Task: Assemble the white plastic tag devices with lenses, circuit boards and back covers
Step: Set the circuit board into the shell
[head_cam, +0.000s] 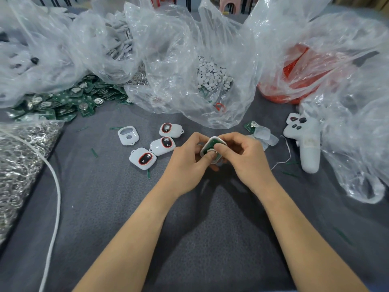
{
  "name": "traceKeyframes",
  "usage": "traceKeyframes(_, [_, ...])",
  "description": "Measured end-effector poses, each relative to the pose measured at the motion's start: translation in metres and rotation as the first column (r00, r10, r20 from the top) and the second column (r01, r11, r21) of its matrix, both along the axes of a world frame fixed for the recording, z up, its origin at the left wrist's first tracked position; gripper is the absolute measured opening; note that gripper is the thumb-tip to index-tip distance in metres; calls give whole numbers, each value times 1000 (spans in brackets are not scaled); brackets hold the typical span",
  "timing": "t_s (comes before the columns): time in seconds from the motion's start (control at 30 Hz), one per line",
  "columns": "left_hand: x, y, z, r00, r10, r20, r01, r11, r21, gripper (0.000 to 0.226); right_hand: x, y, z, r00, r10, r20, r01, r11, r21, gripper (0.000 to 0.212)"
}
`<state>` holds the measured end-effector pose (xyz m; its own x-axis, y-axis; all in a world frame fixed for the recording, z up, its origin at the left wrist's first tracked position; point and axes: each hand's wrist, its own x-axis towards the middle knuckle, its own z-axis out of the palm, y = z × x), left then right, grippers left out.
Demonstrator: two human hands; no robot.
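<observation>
Left hand (185, 163): fingers curl round the tag shell (212, 149), held above the counter (189, 239), steadying it.
Right hand (242, 157): thumb presses the green circuit board (214, 142) into it, probably seating.
Finished tags (163, 144): just left, aside.

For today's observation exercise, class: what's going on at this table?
A person grips one white tag shell with both the left hand and right hand, a green circuit board seated inside it, left thumb pressing on the board. No back cover is on it yet. Three tags with red-ringed lenses and one empty shell lie on the grey cloth to its left. More boards are piled far left.
</observation>
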<state>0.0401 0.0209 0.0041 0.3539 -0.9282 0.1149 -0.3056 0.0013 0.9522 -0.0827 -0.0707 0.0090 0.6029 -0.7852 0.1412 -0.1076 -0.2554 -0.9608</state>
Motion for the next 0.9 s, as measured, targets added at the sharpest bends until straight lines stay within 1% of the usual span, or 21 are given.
traceKeyframes(0.1, [-3, 2, 2, 997, 19, 75, -19, 1000, -2, 13, 1, -1, -1, 1000, 19, -14, -19, 1000, -2, 13])
traceKeyframes(0.17, [-4, 6, 4, 990, 28, 138, -28, 1000, -7, 18, 2, 0, -2, 1000, 29, -2, -29, 999, 24, 14])
traceKeyframes(0.23, [0, 11, 5, 969, 32, 244, -32, 999, -5, 26, 3, 2, -5, 1000, 15, -2, -15, 1000, 27, 18])
traceKeyframes(0.27, [4, 14, 5, 949, 54, 311, -51, 999, -19, 28, 4, 2, -8, 1000, -6, -28, 6, 1000, 1, 21])
traceKeyframes(0.3, [13, 18, 5, 929, 105, 356, -92, 994, -55, 27, 5, 1, -9, 997, -27, -69, 25, 999, -36, 23])
traceKeyframes(0.37, [40, 24, 9, 892, 272, 360, -234, 961, -148, 21, 6, 1, -12, 989, -53, -137, 38, 994, -106, 22])
traceKeyframes(0.4, [58, 25, 12, 859, 357, 367, -315, 933, -171, 19, 7, 1, -12, 986, -60, -155, 39, 990, -134, 21])
traceKeyframes(0.47, [103, 21, 21, 764, 458, 454, -447, 884, -139, 18, 7, 3, -12, 982, -70, -174, 39, 983, -177, 21])
traceKeyframes(0.53, [146, 9, 29, 694, 438, 572, -508, 860, -42, 23, 8, 6, -12, 980, -80, -180, 41, 977, -211, 22])
traceKeyframes(0.6, [178, -10, 38, 638, 356, 683, -514, 857, 34, 30, 9, 7, -13, 980, -94, -176, 55, 975, -214, 22])
traceKeyframes(0.7, [205, -48, 54, 575, 293, 764, -484, 875, 29, 37, 10, 6, -15, 979, -98, -181, 62, 979, -197, 22])
traceKeyframes(0.8, [218, -88, 72, 564, 271, 780, -507, 859, 68, 40, 11, 7, -18, 978, -107, -176, 61, 966, -250, 26])
traceKeyframes(0.9, [228, -115, 80, 567, 201, 799, -541, 823, 177, 27, 11, 9, -18, 978, -115, -172, 59, 951, -303, 35])
